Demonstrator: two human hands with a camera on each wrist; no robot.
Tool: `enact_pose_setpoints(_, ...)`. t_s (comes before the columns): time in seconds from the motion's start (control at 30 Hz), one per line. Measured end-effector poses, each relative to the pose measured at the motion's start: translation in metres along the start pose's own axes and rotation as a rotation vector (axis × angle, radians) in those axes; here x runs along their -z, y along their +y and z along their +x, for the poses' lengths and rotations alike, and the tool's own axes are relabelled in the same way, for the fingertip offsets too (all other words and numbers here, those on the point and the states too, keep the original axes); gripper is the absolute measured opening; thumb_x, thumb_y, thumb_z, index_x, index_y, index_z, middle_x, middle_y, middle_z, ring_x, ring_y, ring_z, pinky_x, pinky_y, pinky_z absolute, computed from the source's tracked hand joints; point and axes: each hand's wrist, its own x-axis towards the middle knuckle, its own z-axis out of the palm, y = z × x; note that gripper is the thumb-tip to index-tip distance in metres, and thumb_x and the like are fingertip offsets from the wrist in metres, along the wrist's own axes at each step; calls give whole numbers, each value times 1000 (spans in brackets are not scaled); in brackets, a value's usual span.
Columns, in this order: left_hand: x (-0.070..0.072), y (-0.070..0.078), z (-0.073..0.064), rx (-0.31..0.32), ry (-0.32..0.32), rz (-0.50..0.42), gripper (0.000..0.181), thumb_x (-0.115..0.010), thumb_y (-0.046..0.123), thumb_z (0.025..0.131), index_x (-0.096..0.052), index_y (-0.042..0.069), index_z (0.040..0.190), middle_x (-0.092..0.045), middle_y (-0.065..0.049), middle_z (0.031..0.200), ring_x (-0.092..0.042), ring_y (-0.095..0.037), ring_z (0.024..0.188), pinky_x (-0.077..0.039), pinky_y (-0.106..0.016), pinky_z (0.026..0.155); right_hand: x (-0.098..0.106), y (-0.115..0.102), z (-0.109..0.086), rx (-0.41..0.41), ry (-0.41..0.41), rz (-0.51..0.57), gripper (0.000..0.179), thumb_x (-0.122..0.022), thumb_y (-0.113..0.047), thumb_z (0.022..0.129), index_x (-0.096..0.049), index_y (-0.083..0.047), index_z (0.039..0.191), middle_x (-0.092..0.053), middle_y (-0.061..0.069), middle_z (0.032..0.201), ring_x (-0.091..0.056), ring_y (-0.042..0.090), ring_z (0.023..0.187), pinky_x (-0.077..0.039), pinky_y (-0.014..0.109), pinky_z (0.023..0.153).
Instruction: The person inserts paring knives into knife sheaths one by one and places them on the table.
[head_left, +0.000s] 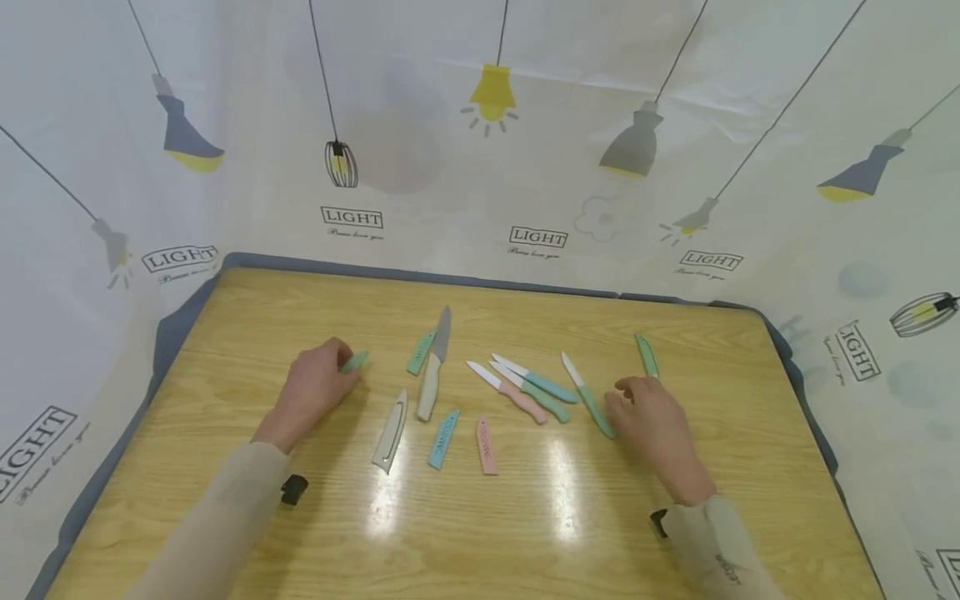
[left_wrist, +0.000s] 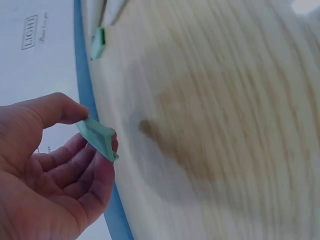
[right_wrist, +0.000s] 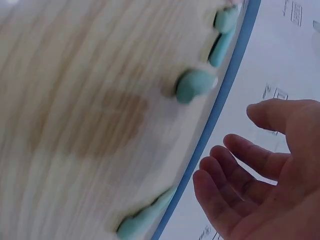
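My left hand (head_left: 317,382) pinches a small green knife sheath (left_wrist: 97,137) between thumb and fingers, above the left side of the table. My right hand (head_left: 662,427) holds nothing; its fingers (right_wrist: 240,172) are loosely bent and the thumb stands apart from them. Just left of it lies a green-handled knife (head_left: 592,403) with a white blade. Beyond its fingers is a long green piece (head_left: 647,355), whose kind I cannot tell. Toward the middle lie a pink-handled knife (head_left: 521,402), another green-handled knife (head_left: 551,404) and a blue-handled knife (head_left: 551,387), close together.
A large knife with a cream handle (head_left: 428,390) lies left of centre, its blade beside a green sheath (head_left: 421,352). Nearer are a cream sheath (head_left: 391,433), a blue sheath (head_left: 444,439) and a pink sheath (head_left: 486,446). A printed curtain (head_left: 435,225) surrounds the wooden table (head_left: 480,533).
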Motion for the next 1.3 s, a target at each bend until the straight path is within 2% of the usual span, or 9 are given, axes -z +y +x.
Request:
enact_pose_setpoints(0.17, -1, 4, -6, 27, -5, -109, 40, -64, 19, 97, -58, -4, 129, -67, -24, 123, -66, -36, 107, -61, -45, 85, -12, -14, 2, 73, -9, -49, 40, -64, -23, 102, -64, 8, 128, -64, 28, 120, -63, 43, 108, -57, 58, 89)
enact_pose_setpoints(0.27, -2, 6, -9, 23, -1, -169, 40, -64, 20, 98, -58, -3, 130, -67, -24, 126, -66, -38, 113, -62, -45, 86, -17, -18, 4, 82, -6, -41, 41, -67, -22, 101, -64, 9, 128, -64, 28, 119, -63, 42, 106, -57, 57, 88)
enact_pose_setpoints(0.53, -9, 17, -14, 7, 45, -323, 39, -67, 19, 99, -58, -3, 130, -69, -23, 125, -68, -37, 114, -63, -42, 86, -24, -17, 12, 44, -41, -52, 42, -68, -22, 100, -63, 10, 126, -65, 27, 113, -65, 38, 96, -59, 53, 78)
enact_pose_setpoints(0.77, -20, 22, -17, -24, 44, -473, 43, -68, 23, 101, -58, -1, 136, -71, -19, 122, -70, -33, 108, -63, -37, 82, -26, -17, 17, -6, -84, -50, 39, -68, -24, 101, -64, 8, 123, -65, 22, 109, -63, 31, 91, -58, 48, 76)
enact_pose_setpoints(0.87, -25, 24, -18, -45, 14, -597, 47, -65, 21, 103, -55, -3, 142, -72, -20, 122, -72, -32, 106, -63, -32, 82, -26, -19, 18, -26, -96, -48, 37, -67, -24, 102, -66, 7, 122, -65, 21, 109, -63, 32, 94, -58, 50, 79)
enact_pose_setpoints(1.07, -35, 30, -19, -28, -99, -975, 48, -56, 13, 108, -44, -8, 150, -63, -30, 133, -69, -34, 116, -60, -31, 95, -25, -20, 20, -48, -116, -43, 33, -64, -20, 103, -67, 8, 119, -67, 20, 109, -64, 35, 100, -57, 52, 83)
enact_pose_setpoints(1.17, -40, 32, -19, -20, -142, -1096, 47, -50, 12, 110, -41, -8, 151, -60, -31, 137, -69, -29, 117, -58, -32, 100, -24, -19, 19, -65, -126, -24, 34, -64, -21, 102, -66, 8, 120, -67, 22, 112, -65, 37, 104, -58, 54, 86)
enact_pose_setpoints(1.3, -46, 36, -20, -24, -178, -1250, 46, -45, 10, 112, -37, -10, 153, -61, -25, 134, -69, -23, 115, -55, -37, 104, -21, -18, 18, -91, -129, 32, 37, -62, -22, 101, -65, 10, 121, -67, 25, 117, -65, 40, 108, -58, 56, 89)
